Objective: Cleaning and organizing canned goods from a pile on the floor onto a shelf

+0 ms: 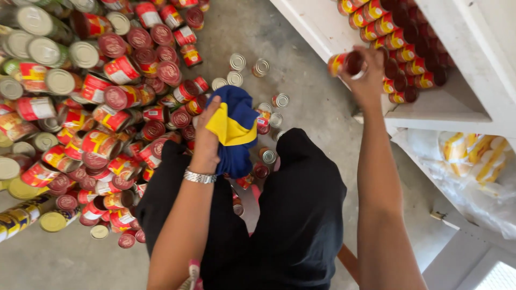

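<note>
Left hand [207,140]: it was closed tight around a blue and yellow cloth [233,128], held up over the lap.
Right hand [367,80]: its fingers were wrapped around a small red can [345,63], up by the white shelf [322,24].
Shelf cans [400,40]: they lay stacked in rows.
Floor cans [102,102]: a big pile sat on the left.

Soft daylight, faint shadows; raised right hand [368,80] motion-blurred.

Glossy metal tins [121,70] with paper labels lie on a rough matt concrete floor [301,59]; the blue-and-yellow cloth [234,129] looks soft.
</note>
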